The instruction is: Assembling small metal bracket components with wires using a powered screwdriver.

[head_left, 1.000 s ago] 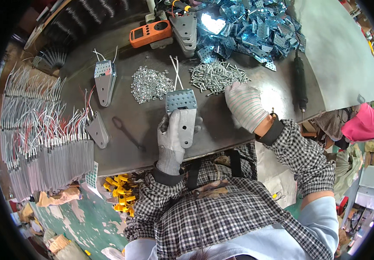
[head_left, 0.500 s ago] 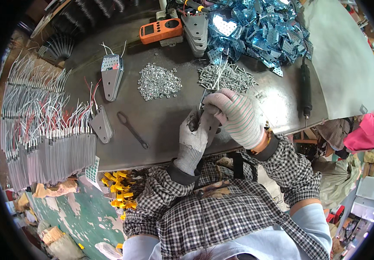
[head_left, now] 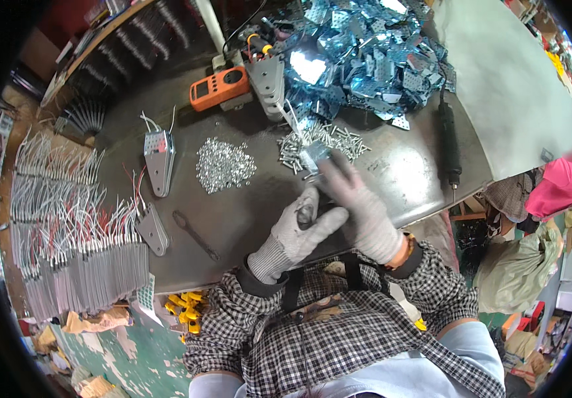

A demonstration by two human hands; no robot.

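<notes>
**While Both Hands Meet at the Part, Screws and Nuts Lie Within Reach**

Because the left hand [head_left: 292, 232] steadies the lower end of the metal part [head_left: 314, 158], the right hand [head_left: 364, 215] is free to work over its upper end. The left fingers are curled closed around the part, thumb extended toward 2 o'clock; the contact is partly hidden. The right fingers are blurred and reach over the part; whether they pinch anything cannot be told. The part is raised in front of the screws [head_left: 353, 140], its white wires [head_left: 290, 116] pointing to 11 o'clock, apparently to keep them clear of the fingers.

Directions are from the part. Screws extend to 2 o'clock and nuts [head_left: 225, 166] lie at 9 o'clock, in separate piles, likely to keep picking simple. The wrench [head_left: 196, 237] lies at 8 o'clock, the black screwdriver [head_left: 447, 139] at 3 o'clock, each near one hand. Blue plates [head_left: 379, 60] are heaped at 1 o'clock, leaving the near bench [head_left: 249, 212] for the hands.

Compared with one second earlier, the right hand has moved from the screw pile's lower right edge to the part. The part, then showing its broad face, is now turned and mostly covered. The wrench and nuts keep their places on the bench.
</notes>
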